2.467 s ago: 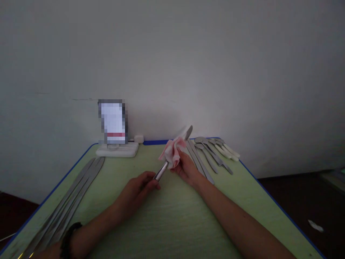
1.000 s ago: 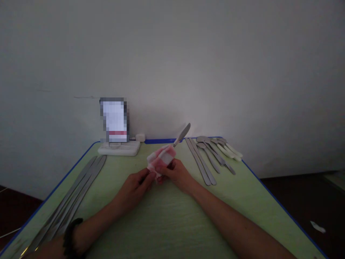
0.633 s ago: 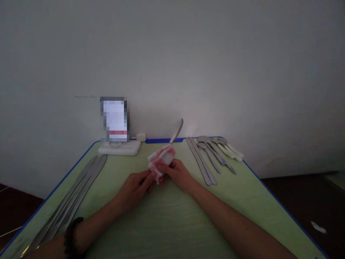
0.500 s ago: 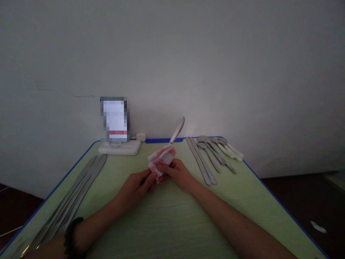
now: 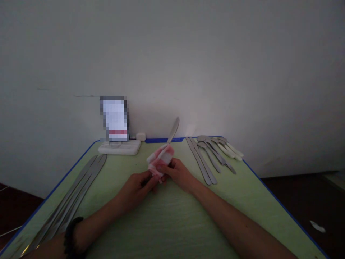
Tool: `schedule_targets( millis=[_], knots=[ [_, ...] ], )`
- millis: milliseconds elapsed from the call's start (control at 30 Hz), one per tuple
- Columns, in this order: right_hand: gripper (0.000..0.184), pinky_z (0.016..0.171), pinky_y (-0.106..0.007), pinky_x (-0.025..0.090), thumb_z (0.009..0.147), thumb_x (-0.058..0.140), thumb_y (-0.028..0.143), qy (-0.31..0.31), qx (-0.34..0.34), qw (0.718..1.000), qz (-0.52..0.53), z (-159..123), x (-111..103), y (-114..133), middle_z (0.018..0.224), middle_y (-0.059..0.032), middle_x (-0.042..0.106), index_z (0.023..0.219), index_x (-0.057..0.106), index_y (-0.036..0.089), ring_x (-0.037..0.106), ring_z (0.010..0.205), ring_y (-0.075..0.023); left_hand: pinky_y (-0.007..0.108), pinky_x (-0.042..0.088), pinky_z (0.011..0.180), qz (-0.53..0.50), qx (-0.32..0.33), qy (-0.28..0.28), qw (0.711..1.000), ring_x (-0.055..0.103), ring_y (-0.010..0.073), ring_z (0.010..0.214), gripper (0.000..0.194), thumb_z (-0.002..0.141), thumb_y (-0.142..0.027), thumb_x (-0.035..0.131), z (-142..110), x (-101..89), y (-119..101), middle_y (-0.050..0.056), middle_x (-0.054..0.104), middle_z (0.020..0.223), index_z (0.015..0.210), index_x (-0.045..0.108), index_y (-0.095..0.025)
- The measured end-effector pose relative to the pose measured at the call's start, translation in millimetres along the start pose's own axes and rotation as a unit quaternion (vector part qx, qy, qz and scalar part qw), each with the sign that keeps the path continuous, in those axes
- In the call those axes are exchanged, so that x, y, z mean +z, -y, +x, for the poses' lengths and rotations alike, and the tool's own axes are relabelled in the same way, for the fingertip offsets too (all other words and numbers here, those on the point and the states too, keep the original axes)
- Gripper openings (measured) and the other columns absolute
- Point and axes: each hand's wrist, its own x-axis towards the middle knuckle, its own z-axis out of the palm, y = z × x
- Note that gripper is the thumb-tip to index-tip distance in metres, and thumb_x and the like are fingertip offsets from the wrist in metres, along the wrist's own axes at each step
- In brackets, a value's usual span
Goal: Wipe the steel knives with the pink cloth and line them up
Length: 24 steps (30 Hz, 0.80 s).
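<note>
Over the middle of the table, a pink-and-white cloth (image 5: 164, 155) is wrapped around a table knife (image 5: 174, 130). The blade points up and away from me, out of the cloth's far end. My right hand (image 5: 180, 174) is closed on the cloth, thumb on top, pinching it around the knife. At the lower end my left hand (image 5: 139, 186) is closed around the knife's near end, its thumb against the cloth's edge. Cloth and fingers hide the knife's handle.
Several long table knives (image 5: 83, 181) lie at the left. At the right are two flat-handled pieces (image 5: 201, 162), metal spoons (image 5: 209, 156) and white-handled cutlery (image 5: 229, 149). A phone (image 5: 115, 118) stands on a white stand (image 5: 120, 147) near the wall.
The knife blade has tilted slightly to the left and turned so its flat side shows more. The cloth has shifted slightly left with it; both hands remain closed in nearly the same place.
</note>
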Motion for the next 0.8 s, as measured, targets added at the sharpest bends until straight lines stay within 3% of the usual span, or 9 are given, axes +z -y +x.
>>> schedule_targets(
  millis=[367, 800],
  knots=[
    [0.019, 0.043, -0.020, 0.036, 0.068, 0.067, 0.032, -0.015, 0.011, 1.000, 0.020, 2.0, -0.1, -2.4, 0.055, 0.0025, 0.057, 0.070, 0.060, 0.014, 0.049, 0.043, -0.0070, 0.019, 0.030, 0.050, 0.012, -0.001, 0.023, 1.000, 0.043, 0.0093, 0.050, 0.038, 0.086, -0.041, 0.040, 0.7, -2.3, 1.2, -0.005, 0.050, 0.053, 0.060, 0.052, -0.016],
    [0.023, 0.041, -0.021, 0.032, 0.065, 0.069, 0.034, -0.083, 0.015, 0.989, 0.117, 4.4, 2.0, -2.5, 0.051, 0.0043, 0.054, 0.069, 0.057, 0.015, 0.045, 0.040, -0.0063, 0.019, 0.031, 0.050, 0.011, 0.010, 0.039, 0.999, 0.043, 0.0090, 0.051, 0.037, 0.086, -0.039, 0.041, 0.3, -1.4, 0.9, -0.005, 0.048, 0.052, 0.058, 0.051, -0.017]
  ],
)
